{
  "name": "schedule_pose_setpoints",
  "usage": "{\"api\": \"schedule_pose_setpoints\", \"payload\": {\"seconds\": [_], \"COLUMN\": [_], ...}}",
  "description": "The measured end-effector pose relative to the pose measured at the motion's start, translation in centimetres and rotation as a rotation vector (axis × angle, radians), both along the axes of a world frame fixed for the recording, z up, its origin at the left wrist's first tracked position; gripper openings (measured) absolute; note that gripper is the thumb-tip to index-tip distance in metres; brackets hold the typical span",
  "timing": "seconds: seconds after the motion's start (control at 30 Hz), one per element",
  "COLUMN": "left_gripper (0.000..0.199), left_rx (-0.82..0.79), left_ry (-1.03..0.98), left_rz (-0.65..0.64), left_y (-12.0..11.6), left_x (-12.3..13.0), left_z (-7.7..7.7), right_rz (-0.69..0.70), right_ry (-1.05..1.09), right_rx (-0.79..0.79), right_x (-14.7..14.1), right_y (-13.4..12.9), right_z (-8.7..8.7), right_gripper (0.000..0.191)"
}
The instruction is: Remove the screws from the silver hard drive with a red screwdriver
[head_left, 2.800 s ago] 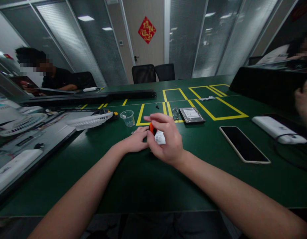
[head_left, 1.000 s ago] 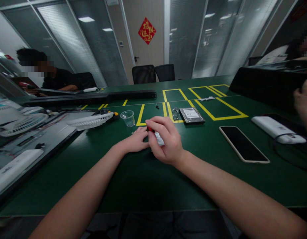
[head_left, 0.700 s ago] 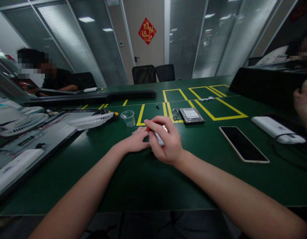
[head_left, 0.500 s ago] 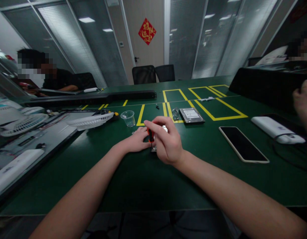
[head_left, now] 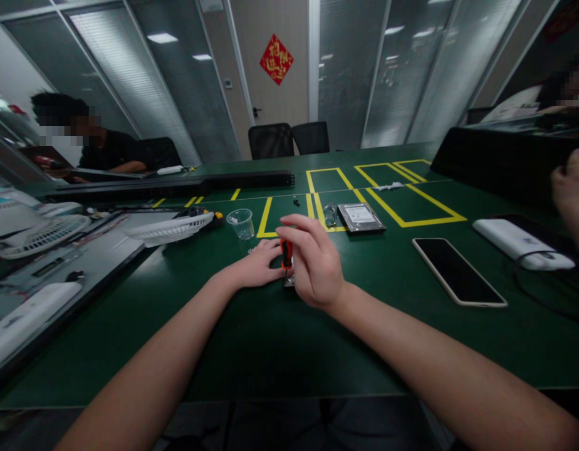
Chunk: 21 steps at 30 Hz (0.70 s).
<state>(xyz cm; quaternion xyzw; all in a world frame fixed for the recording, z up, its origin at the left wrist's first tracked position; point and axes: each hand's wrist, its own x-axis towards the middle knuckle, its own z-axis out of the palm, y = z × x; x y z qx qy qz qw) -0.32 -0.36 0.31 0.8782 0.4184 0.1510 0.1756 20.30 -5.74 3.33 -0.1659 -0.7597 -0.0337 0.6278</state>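
Observation:
My right hand (head_left: pixel 318 263) is closed around a screwdriver (head_left: pixel 286 254) with a red and black handle, held nearly upright. Its shaft points down at a silver hard drive (head_left: pixel 289 281) on the table, mostly hidden under my hands. My left hand (head_left: pixel 257 265) rests low on the table, thumb and fingers against the drive's left side; its fingertips are partly covered. Just beyond the left hand are small pale bits (head_left: pixel 252 250), too small to name, and a clear plastic cup (head_left: pixel 241 224). A second hard drive (head_left: pixel 361 217) lies label up beyond my right hand.
Beside the second drive is a crumpled clear piece (head_left: pixel 331 215). A phone (head_left: pixel 459 271) and a white power bank (head_left: pixel 522 244) with a cable lie right. Fan parts (head_left: pixel 177 228) and a large panel (head_left: pixel 106 250) occupy the left. Other people sit left and right.
My right hand's fingers have shifted and curled differently around the screwdriver handle, which now shows more. My left hand has stayed in place.

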Motion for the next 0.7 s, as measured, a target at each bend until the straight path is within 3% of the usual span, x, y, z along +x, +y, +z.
{"api": "schedule_pose_setpoints", "payload": {"seconds": [0.7], "left_gripper": [0.056], "left_rx": [0.022], "left_ry": [0.025], "left_rz": [0.002], "left_y": [0.46], "left_x": [-0.41], "left_z": [-0.72], "right_rz": [0.093], "right_ry": [0.004], "right_rx": [0.002], "right_x": [-0.19], "right_y": [0.25], "right_z": [-0.17], "right_gripper": [0.043]}}
